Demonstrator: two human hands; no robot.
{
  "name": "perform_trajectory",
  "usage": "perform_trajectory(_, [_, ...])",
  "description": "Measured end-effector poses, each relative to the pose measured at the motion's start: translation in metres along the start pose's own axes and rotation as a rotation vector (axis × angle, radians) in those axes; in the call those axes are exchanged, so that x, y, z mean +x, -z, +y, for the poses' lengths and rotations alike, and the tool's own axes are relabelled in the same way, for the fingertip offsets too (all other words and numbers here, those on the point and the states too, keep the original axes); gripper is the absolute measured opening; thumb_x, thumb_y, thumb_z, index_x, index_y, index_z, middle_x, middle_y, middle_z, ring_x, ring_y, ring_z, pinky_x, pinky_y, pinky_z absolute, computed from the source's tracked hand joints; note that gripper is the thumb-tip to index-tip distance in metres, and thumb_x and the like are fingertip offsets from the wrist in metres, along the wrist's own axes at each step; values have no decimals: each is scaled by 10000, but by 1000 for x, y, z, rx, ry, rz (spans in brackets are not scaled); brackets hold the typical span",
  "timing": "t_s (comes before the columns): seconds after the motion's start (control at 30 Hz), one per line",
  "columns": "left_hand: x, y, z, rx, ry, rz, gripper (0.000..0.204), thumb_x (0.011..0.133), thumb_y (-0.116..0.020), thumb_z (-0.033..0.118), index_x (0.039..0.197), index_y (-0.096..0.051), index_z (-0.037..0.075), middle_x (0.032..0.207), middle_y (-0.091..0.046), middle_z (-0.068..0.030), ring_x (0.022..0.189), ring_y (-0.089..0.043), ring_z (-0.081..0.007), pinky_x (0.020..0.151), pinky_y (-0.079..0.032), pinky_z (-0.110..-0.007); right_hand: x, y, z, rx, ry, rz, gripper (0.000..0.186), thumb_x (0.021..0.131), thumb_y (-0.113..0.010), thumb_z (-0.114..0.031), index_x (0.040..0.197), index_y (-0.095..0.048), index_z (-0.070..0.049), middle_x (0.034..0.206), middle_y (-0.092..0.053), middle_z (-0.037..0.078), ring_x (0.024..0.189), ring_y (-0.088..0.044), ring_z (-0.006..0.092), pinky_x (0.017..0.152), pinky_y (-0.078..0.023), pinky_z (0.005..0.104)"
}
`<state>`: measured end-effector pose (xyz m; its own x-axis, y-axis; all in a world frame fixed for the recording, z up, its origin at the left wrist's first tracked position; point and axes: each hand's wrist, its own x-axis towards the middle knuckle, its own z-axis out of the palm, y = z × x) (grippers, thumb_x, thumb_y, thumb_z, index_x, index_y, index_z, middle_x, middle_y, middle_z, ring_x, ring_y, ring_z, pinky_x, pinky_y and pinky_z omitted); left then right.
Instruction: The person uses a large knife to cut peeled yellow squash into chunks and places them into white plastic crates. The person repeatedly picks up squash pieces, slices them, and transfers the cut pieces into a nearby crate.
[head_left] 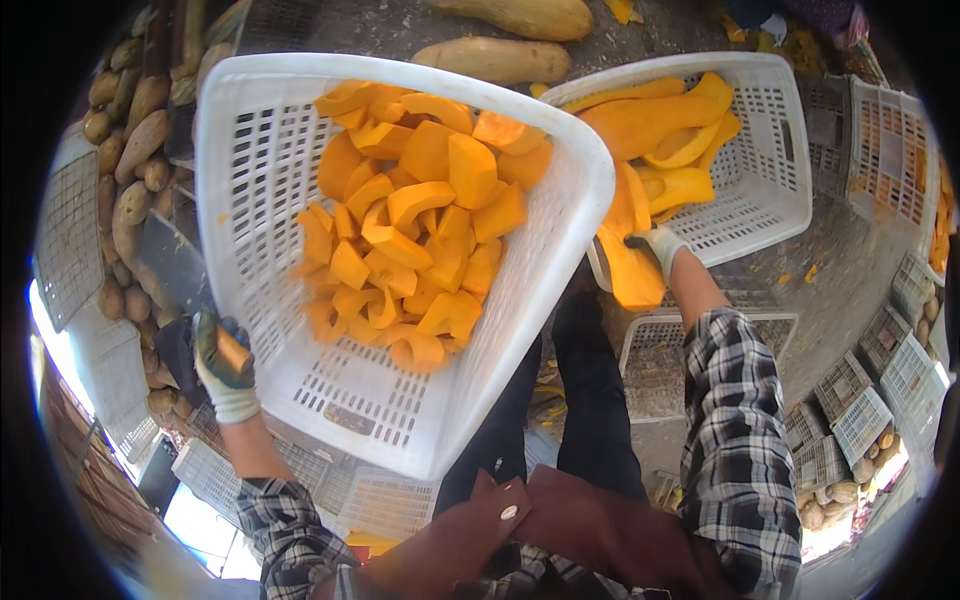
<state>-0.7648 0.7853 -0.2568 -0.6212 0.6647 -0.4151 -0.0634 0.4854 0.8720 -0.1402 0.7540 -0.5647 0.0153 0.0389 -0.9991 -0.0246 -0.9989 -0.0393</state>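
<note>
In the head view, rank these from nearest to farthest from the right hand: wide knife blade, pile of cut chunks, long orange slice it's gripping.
1. Long orange slice: touching, in the right hand.
2. Pile of cut chunks: to that hand's left, inside the large white crate.
3. Wide knife blade: far left, beyond the crate, held by the left hand.

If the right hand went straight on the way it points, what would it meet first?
Past the orange squash slab it grips, the right hand would probably meet the rim of the large white crate first, though depth there is unclear.
</note>
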Motion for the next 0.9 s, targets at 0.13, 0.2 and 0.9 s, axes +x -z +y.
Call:
perform_trajectory(0.13, [7, -5, -7, -314, 191, -159, 262, 963, -559, 330, 1140, -607, 143, 871, -572, 6, 752, -559, -146, 632, -470, -278, -90, 19, 15, -110, 159, 45, 484, 745, -752, -85, 1198, -594, -20, 987, -688, 139, 816, -677, 280, 740, -558, 429])
perform_trajectory(0.2, [-5, -14, -5, -173, 79, 83, 245, 960, -568, 304, 1104, -602, 108, 790, -582, -14, 663, -568, -170, 576, -475, -307, -146, 33, 42, -102, 339, 44, 550, 739, -738, -36, 1259, -560, -24, 1034, -682, 124, 871, -674, 250, 765, -558, 413])
perform_trajectory(0.9, [-309, -55, 133, 596, -855, -284, 367, 827, -625, 128, 1158, -552, -11, 944, -662, -223, 830, -665, -378, 753, -532, -443, -550, -98, -65, -1815, 1124, 415, 716, 841, -617, -179, 1494, -339, -82, 1097, -640, 255, 998, -645, 400, 873, -506, 448])
